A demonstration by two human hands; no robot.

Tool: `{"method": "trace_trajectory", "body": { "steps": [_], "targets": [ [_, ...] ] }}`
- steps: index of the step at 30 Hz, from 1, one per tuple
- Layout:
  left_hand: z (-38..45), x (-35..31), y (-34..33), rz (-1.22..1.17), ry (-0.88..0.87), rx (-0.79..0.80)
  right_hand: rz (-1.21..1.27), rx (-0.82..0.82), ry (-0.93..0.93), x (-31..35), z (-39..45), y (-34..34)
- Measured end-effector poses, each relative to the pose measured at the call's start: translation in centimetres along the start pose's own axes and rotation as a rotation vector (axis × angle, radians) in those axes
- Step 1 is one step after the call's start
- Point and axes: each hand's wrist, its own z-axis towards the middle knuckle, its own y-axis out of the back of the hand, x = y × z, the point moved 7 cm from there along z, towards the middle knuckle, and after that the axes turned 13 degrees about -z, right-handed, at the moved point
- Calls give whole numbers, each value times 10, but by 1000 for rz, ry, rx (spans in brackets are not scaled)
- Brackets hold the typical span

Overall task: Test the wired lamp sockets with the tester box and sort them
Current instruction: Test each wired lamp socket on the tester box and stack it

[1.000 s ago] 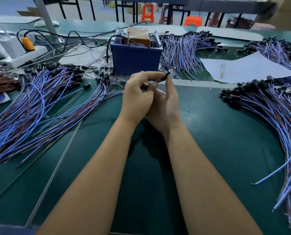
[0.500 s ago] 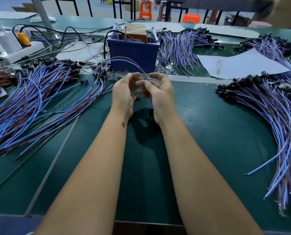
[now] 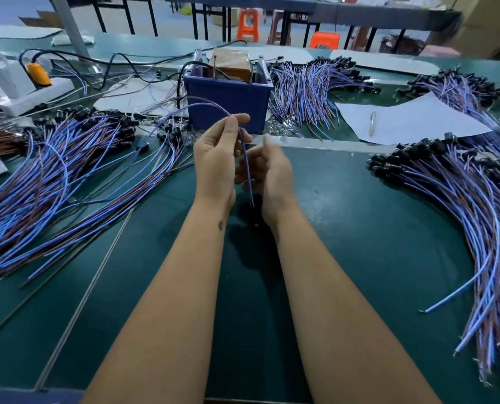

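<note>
Blue-brown lead [image 3: 244,158] pinched in left hand [image 3: 216,158] fingers; right hand [image 3: 267,170] loose, blurred. Heaps [image 3: 458,182] flank both hands; plenty apparently untested.

Blue-and-brown wires [image 3: 53,182], a blue tester box [image 3: 228,104], dark green table [image 3: 359,243].

Green table [image 3: 359,243], wire bundles [image 3: 53,176], paper [image 3: 412,121].

a blue and brown wired socket lead [image 3: 244,158] arcs up in front of the blue tester box [image 3: 228,104], its free end hanging down. heaps of wired sockets lie left [image 3: 53,176] and right [image 3: 461,193] on the green table.
</note>
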Motion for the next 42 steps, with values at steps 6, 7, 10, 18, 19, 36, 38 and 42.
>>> {"method": "trace_trajectory", "body": {
  "steps": [6, 7, 10, 18, 19, 36, 38, 42],
  "targets": [
    [-16, 36, -24, 32, 355, 221, 141, -140, -20, 0, 1, 14],
    [-19, 40, -22, 119, 354, 212, 116, -173, -17, -1, 1, 16],
    [-18, 41, -11, 292, 312, 134, 1, -279, 61, 1, 2, 23],
    [-15, 33, -7, 430, 186, 117, -83, -293, 137, 5, 3, 25],
    [-15, 32, -7, 446, 154, 121, -47, -275, 134, 6, 3, 24],
    [-21, -15, 7, 479, -337, -168, -258, -682, 278, 22, -19, 47],
    [-20, -20, 9, 477, -369, -170, -275, -676, 314, 25, -20, 45],
    [-16, -23, 18, 472, -359, -233, -271, -674, 344, 25, -21, 41]
  ]
}}
